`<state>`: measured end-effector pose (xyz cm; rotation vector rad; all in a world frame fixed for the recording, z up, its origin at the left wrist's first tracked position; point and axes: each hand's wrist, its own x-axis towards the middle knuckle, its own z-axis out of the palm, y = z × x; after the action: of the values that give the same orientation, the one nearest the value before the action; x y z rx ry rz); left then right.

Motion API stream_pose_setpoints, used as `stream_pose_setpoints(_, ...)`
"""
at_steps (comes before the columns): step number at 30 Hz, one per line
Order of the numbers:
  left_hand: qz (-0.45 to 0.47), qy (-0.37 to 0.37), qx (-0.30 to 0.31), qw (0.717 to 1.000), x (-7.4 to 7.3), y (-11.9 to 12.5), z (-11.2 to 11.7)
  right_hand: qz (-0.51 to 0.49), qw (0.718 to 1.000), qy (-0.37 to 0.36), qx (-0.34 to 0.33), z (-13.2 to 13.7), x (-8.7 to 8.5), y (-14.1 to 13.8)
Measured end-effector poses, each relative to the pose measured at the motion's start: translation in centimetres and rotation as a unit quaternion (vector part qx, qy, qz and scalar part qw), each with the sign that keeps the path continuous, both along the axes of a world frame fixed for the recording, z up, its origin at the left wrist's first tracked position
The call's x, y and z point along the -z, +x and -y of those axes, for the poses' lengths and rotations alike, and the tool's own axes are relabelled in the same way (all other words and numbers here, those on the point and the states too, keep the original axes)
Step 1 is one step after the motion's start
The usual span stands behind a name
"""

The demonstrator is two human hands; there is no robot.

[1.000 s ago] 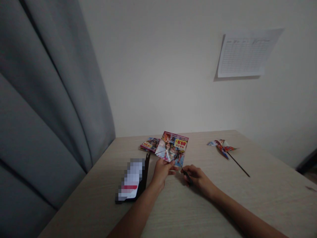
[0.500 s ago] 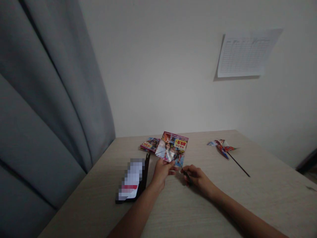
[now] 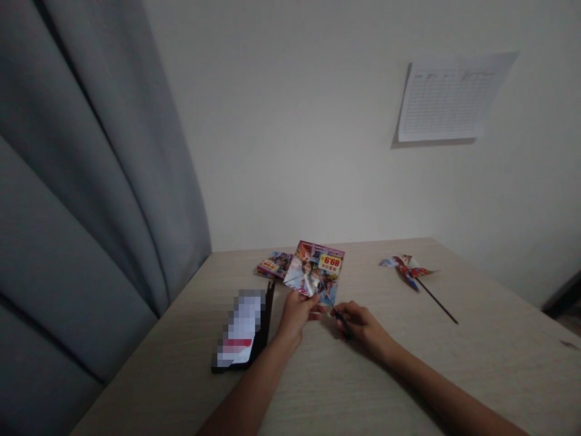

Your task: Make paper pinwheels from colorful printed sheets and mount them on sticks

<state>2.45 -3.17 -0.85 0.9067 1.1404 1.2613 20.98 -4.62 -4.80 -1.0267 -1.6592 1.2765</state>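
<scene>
My left hand (image 3: 297,312) is closed on the lower edge of a glossy printed leaflet (image 3: 315,269), with the thumb on top, and holds it tilted above the table. Black-handled scissors (image 3: 344,324) are gripped in my right hand (image 3: 361,324). Their thin blades reach into the leaflet's lower corner; how far apart the blades are is too small to tell. Behind the leaflet, to the left, lies a small stack of similar leaflets (image 3: 275,264), partly covered by it. A paper pinwheel (image 3: 408,269) on a dark stick rests on the table at the right.
A phone (image 3: 240,333) with a blurred screen leans on a dark stand, left of my left forearm. The pale wooden table (image 3: 181,375) ends at a wall, on which a printed sheet (image 3: 447,100) hangs. A grey curtain (image 3: 104,151) lines the left side.
The leaflet has shifted very slightly to the left. Both hands keep nearly the same place and grip.
</scene>
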Motion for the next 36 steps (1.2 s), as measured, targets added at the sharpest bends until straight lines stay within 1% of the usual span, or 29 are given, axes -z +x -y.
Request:
stream_pose_setpoints(4, 0.001, -0.002, 0.0, 1.0, -0.06, 0.09, 0.05, -0.007, 1.0, 0.004, 0.007, -0.21, 0.39, -0.08)
stream_pose_setpoints(8, -0.001, -0.003, 0.008, 1.0, -0.08, 0.14, 0.12, -0.025, 0.999, -0.01, 0.018, -0.11, 0.15, -0.23)
stream_pose_setpoints(12, -0.002, 0.001, 0.016, 1.0, -0.03, 0.16, 0.13, -0.01, 1.0, -0.001, 0.007, -0.04, -0.25, -0.25)
stream_pose_setpoints(17, -0.003, 0.003, 0.022, 1.0, 0.14, 0.18, 0.0, -0.02, 1.0, 0.002, 0.009, -0.16, 0.01, -0.16)
stream_pose_setpoints(21, -0.005, -0.002, 0.02, 1.0, 0.31, 0.13, -0.09, -0.033, 0.999, -0.008, -0.003, -0.1, 0.03, -0.15)
stream_pose_setpoints(25, -0.005, -0.003, 0.017, 1.0, 0.3, 0.14, -0.03, -0.02, 1.0, -0.001, 0.005, -0.03, -0.03, -0.18)
stream_pose_setpoints(31, -0.001, 0.0, 0.02, 1.0, -0.02, 0.17, 0.19, -0.007, 1.0, -0.002, 0.007, -0.27, 0.39, -0.13)
stream_pose_setpoints(36, -0.007, 0.003, 0.021, 1.0, 0.14, 0.12, 0.09, -0.008, 1.0, -0.001, 0.016, -0.2, 0.32, -0.25)
